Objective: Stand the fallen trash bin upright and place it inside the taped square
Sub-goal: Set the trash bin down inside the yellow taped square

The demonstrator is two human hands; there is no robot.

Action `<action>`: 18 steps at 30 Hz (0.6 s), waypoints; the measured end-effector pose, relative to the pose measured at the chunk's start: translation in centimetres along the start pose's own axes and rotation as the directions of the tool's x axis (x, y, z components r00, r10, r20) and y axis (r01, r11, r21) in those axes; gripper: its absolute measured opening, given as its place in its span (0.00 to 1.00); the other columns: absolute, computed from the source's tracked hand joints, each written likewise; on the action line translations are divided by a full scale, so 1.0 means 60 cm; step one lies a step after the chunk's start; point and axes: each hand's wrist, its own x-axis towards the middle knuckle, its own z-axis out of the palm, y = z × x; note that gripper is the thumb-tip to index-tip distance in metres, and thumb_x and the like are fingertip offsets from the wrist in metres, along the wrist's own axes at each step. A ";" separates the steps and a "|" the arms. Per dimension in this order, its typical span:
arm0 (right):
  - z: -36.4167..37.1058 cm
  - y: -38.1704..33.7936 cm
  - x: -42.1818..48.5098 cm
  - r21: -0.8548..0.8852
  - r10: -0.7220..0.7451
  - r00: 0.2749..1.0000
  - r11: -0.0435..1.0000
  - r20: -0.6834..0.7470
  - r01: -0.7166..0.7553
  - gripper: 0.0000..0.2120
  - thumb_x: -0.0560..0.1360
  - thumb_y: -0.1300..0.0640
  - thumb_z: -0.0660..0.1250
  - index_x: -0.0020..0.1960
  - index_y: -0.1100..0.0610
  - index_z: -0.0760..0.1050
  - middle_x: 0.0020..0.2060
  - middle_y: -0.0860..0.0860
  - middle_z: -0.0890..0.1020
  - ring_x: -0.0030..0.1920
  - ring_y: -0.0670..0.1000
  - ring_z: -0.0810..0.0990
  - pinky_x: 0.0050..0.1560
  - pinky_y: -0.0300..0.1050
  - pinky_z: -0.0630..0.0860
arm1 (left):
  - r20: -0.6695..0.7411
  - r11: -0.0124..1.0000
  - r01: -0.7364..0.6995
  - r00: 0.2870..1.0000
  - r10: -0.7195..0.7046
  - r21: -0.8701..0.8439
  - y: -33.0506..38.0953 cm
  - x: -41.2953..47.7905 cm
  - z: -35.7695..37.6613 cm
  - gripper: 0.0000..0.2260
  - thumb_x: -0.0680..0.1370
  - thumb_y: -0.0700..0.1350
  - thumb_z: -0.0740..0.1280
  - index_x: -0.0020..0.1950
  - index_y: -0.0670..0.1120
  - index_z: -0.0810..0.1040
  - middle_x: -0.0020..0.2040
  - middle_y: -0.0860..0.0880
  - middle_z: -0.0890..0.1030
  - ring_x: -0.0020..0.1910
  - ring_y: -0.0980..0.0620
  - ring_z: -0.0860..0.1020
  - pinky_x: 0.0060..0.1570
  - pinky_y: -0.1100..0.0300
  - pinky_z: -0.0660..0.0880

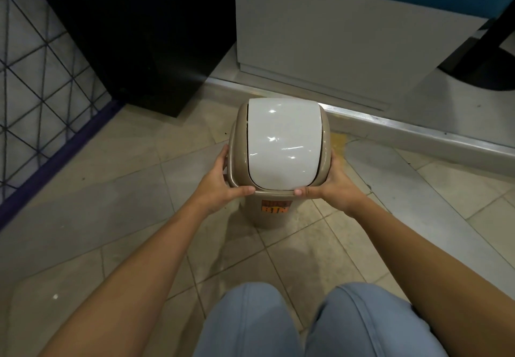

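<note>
A tan trash bin (274, 217) with a glossy white swing lid (282, 142) stands upright on the tiled floor, seen from above. An orange label sits on its near side. My left hand (223, 186) grips the lid rim on the left, thumb across the near edge. On the right side of the rim is my right hand (331, 186), holding it the same way. A strip of yellow tape (339, 145) shows on the floor just right of the bin; the bin hides the remainder of the taped square.
A black cabinet (133, 36) stands at the back left and a pale grey cabinet base (334, 36) at the back right, with a metal floor strip (404, 125) along it. A wire-grid panel (36, 78) runs down the left. My knees (306, 323) fill the bottom.
</note>
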 end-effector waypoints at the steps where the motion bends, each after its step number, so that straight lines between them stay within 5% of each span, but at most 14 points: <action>1: -0.001 0.000 -0.001 -0.003 -0.002 1.000 1.000 -0.003 0.002 0.59 0.54 0.60 0.82 0.74 0.52 0.48 0.67 0.51 0.69 0.67 0.53 0.70 0.65 0.58 0.72 | -0.001 1.000 -0.005 1.000 0.005 0.008 0.000 0.001 0.000 0.51 0.64 0.48 0.78 0.76 0.53 0.47 0.74 0.51 0.62 0.69 0.55 0.61 0.61 0.61 0.63; 5: -0.002 0.001 -0.008 -0.021 -0.027 0.998 0.999 -0.049 0.026 0.60 0.54 0.59 0.82 0.74 0.52 0.47 0.66 0.49 0.68 0.67 0.51 0.69 0.66 0.54 0.71 | 0.010 1.000 -0.011 1.000 0.011 -0.010 0.000 0.005 0.006 0.51 0.63 0.47 0.79 0.75 0.56 0.47 0.67 0.58 0.65 0.64 0.60 0.63 0.57 0.68 0.65; 10: -0.013 0.001 -0.003 -0.013 -0.040 0.997 0.999 -0.058 0.040 0.56 0.55 0.62 0.82 0.72 0.51 0.50 0.64 0.49 0.71 0.66 0.52 0.71 0.60 0.48 0.76 | 0.029 1.000 -0.022 0.999 0.023 -0.012 0.010 0.022 0.020 0.52 0.62 0.45 0.79 0.76 0.54 0.48 0.65 0.59 0.67 0.64 0.57 0.67 0.62 0.61 0.67; 15: -0.025 0.012 0.008 0.021 -0.040 0.996 0.999 -0.083 0.042 0.56 0.54 0.59 0.82 0.71 0.48 0.51 0.65 0.50 0.71 0.66 0.52 0.71 0.63 0.57 0.74 | 0.016 1.000 -0.023 1.000 0.023 0.008 0.019 0.042 0.032 0.51 0.63 0.46 0.79 0.76 0.54 0.50 0.58 0.67 0.67 0.56 0.67 0.67 0.46 0.81 0.65; 18: -0.029 0.015 0.012 0.024 -0.042 0.994 0.999 -0.099 0.045 0.56 0.54 0.56 0.82 0.71 0.46 0.51 0.65 0.49 0.70 0.65 0.51 0.71 0.63 0.54 0.74 | 0.023 1.000 -0.022 0.999 0.022 0.005 0.023 0.051 0.038 0.50 0.63 0.47 0.78 0.76 0.54 0.49 0.64 0.59 0.67 0.60 0.60 0.66 0.56 0.68 0.67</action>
